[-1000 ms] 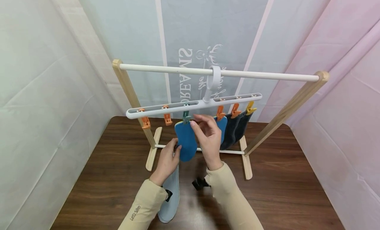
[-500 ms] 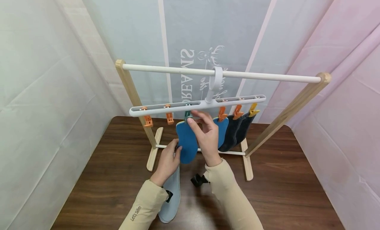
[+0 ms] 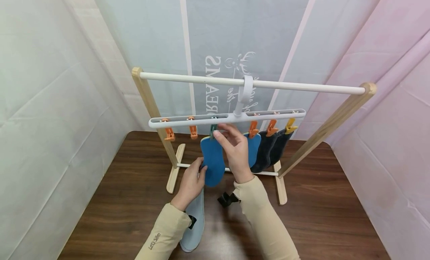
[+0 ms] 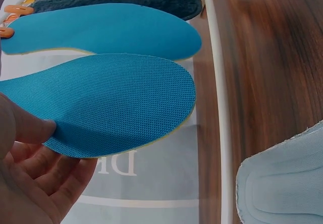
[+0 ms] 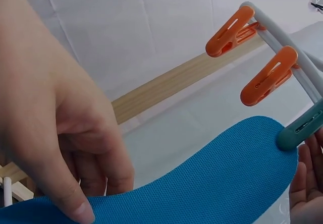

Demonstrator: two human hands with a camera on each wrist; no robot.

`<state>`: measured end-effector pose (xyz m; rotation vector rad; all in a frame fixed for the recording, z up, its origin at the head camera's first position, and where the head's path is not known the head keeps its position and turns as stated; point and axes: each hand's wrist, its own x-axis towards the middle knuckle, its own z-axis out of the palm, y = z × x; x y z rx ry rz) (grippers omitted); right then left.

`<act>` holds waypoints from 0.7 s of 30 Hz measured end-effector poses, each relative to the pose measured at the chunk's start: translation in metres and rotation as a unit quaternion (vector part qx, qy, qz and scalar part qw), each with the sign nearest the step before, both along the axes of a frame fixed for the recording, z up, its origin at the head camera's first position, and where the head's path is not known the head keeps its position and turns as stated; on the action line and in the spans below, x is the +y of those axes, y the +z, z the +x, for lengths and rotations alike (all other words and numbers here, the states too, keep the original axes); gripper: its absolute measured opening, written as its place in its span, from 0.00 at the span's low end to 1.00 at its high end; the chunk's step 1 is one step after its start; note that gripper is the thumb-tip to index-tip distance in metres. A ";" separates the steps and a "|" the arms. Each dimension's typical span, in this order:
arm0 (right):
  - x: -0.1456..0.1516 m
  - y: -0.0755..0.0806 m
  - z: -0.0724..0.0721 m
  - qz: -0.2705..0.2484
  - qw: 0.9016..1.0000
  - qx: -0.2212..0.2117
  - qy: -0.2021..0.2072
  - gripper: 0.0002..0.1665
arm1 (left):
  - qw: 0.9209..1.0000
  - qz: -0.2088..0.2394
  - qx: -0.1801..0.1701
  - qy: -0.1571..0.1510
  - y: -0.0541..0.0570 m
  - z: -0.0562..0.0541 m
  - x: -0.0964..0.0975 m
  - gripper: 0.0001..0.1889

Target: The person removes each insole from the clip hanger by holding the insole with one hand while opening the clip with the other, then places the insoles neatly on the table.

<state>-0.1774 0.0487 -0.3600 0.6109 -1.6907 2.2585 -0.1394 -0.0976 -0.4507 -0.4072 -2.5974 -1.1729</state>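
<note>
A blue insole (image 3: 213,163) with a yellowish edge hangs heel-end up at a green clip (image 5: 303,125) on the white clip hanger (image 3: 188,122). My left hand (image 3: 191,179) pinches the insole's left edge, with the thumb on its face in the left wrist view and fingers behind. Up at the green clip, my right hand (image 3: 235,150) pinches with thumb and index finger; its fingers partly show behind the clip in the right wrist view. The clip's end overlaps the insole's top edge.
Farther right hang another blue insole (image 4: 116,30) and dark fuzzy insoles (image 3: 280,146) on orange and yellow clips. Two orange clips (image 5: 270,77) hang at the left. The wooden rack (image 3: 149,99) stands on the table; a pale grey insole (image 3: 195,222) lies below.
My right thumb and index finger have shifted left and slightly up onto the green clip. The hanger has swung a little. My left hand keeps its pinch on the insole.
</note>
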 end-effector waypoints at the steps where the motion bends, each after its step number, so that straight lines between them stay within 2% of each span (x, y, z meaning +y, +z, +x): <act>1: 0.000 0.000 -0.001 -0.004 1.000 -0.002 0.002 0.24 | 1.000 0.001 0.000 -0.001 0.000 0.000 0.000 0.14; 4: -0.001 -0.001 -0.003 -0.016 1.000 0.001 0.006 0.23 | 1.000 0.000 -0.004 0.000 0.001 -0.001 0.000 0.14; 12: -0.004 0.001 -0.005 -0.043 0.999 0.024 -0.005 0.11 | 1.000 0.002 -0.013 -0.004 0.002 -0.001 0.000 0.15; 21: -0.006 0.003 -0.005 -0.050 0.998 0.026 -0.020 0.16 | 1.000 0.006 -0.008 -0.004 0.002 0.003 0.000 0.12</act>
